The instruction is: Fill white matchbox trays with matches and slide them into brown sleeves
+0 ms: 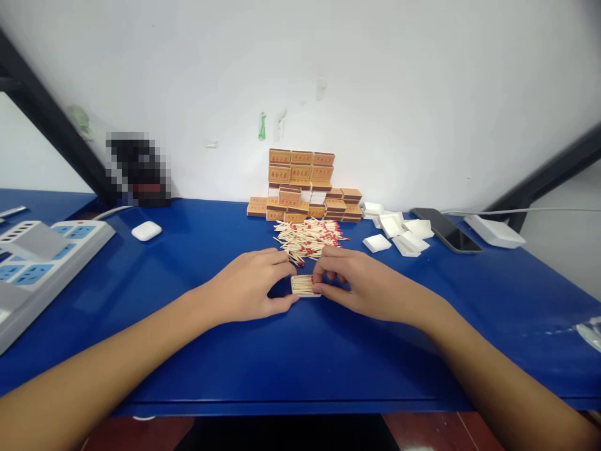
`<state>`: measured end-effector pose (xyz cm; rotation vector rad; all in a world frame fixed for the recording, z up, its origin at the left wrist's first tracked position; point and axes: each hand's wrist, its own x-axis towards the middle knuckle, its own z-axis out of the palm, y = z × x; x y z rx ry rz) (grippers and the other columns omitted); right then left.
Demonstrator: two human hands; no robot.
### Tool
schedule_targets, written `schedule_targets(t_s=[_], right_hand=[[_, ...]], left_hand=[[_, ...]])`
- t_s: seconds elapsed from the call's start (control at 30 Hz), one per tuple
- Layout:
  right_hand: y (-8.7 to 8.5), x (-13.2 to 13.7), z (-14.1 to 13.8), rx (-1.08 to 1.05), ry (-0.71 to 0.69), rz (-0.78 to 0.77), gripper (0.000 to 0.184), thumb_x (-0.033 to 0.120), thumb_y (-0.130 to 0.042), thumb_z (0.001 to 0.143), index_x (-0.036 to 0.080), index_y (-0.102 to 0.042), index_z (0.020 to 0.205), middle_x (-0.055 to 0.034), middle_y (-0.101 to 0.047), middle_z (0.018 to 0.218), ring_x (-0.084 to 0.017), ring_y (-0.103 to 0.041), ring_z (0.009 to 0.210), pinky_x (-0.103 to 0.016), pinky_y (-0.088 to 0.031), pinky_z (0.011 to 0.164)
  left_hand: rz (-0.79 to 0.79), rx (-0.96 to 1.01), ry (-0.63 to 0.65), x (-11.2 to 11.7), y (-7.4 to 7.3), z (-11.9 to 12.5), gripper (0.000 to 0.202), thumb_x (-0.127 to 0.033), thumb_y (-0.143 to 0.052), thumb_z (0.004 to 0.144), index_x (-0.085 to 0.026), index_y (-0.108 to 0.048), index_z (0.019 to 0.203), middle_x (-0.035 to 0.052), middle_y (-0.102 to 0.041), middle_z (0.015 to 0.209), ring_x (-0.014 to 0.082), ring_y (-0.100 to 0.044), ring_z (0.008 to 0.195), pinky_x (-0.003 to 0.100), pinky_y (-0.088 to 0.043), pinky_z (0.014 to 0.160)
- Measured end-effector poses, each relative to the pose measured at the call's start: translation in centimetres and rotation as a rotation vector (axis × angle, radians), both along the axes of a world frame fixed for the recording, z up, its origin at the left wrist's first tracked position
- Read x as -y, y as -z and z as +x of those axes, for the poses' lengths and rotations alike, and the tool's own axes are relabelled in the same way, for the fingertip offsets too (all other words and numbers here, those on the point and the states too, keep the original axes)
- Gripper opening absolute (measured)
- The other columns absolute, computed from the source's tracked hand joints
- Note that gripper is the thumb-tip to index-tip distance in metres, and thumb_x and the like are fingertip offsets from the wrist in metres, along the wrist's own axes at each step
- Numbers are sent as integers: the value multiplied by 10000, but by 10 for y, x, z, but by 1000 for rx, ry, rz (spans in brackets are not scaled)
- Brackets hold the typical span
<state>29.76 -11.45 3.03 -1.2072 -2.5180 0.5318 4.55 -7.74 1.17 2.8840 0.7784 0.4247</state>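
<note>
A small white matchbox tray [306,295] lies on the blue table, filled with matches [303,285] whose red heads point right. My left hand [251,282] grips the tray's left end between thumb and fingers. At the right end, my right hand [357,279] has its fingertips pinched on the match heads, its other fingers curled in. Just beyond the hands is a loose pile of matches [307,238]. Behind the pile, orange-brown matchboxes [300,173] are stacked against the wall. Several empty white trays [392,224] lie jumbled to the right of the pile.
On the left are a power strip [84,245] with plugs in it and a white earbud case [146,231]. A phone [448,230] and a white box [494,232] with a cable behind it lie at the back right. The table's front edge [300,408] runs near my body.
</note>
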Motion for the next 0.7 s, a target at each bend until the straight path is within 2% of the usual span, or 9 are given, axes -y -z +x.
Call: schedule_targets(t_s=[0.13, 0.27, 0.4, 0.5, 0.6, 0.7], right_hand=[[0, 0, 1, -8, -24, -1, 82, 184, -624, 994, 212, -681, 941, -19, -633, 922, -146, -562, 780, -283, -419, 704], [0, -3, 3, -22, -5, 22, 107, 237, -621, 1007, 215, -689, 928, -11, -626, 872, -146, -551, 762, -279, -409, 682], [0, -15, 18, -7, 137, 163, 164, 271, -592, 1009, 207, -674, 882, -14, -616, 790, -157, -537, 715, -291, -379, 653], [-1, -26, 35, 104, 258, 237, 182, 307, -587, 987, 203, -678, 868, -37, -628, 784, -174, -538, 692, -308, -359, 634], [-5, -34, 56, 193, 327, 204, 198, 342, -582, 963, 213, -700, 871, -39, -645, 747, -188, -550, 665, -321, -360, 619], [-8, -39, 82, 235, 407, 163, 192, 342, -591, 915, 215, -735, 923, -60, -680, 802, -211, -592, 696, -337, -408, 640]], left_hand=[[3, -4, -2, 0, 0, 0, 261, -382, -676, 961, -171, -722, 1107, 49, -699, 994, 224, -669, 914, 353, -523, 791], [-8, 0, -10, 0, -1, -2, 265, -390, -672, 966, -172, -724, 1106, 49, -702, 1000, 225, -671, 917, 352, -524, 792], [-3, 10, -10, 1, -1, -2, 258, -381, -668, 967, -168, -722, 1102, 52, -705, 1021, 229, -671, 943, 355, -525, 805], [-9, 11, -8, 1, -2, -1, 249, -376, -654, 972, -166, -714, 1092, 55, -707, 1019, 229, -671, 937, 354, -523, 802], [-18, 5, -14, 0, -4, -1, 241, -380, -640, 974, -168, -706, 1068, 53, -703, 998, 230, -669, 929, 354, -521, 786], [-20, -1, -27, -1, -4, -1, 233, -381, -642, 968, -173, -705, 1053, 49, -701, 988, 232, -667, 933, 357, -520, 778]])
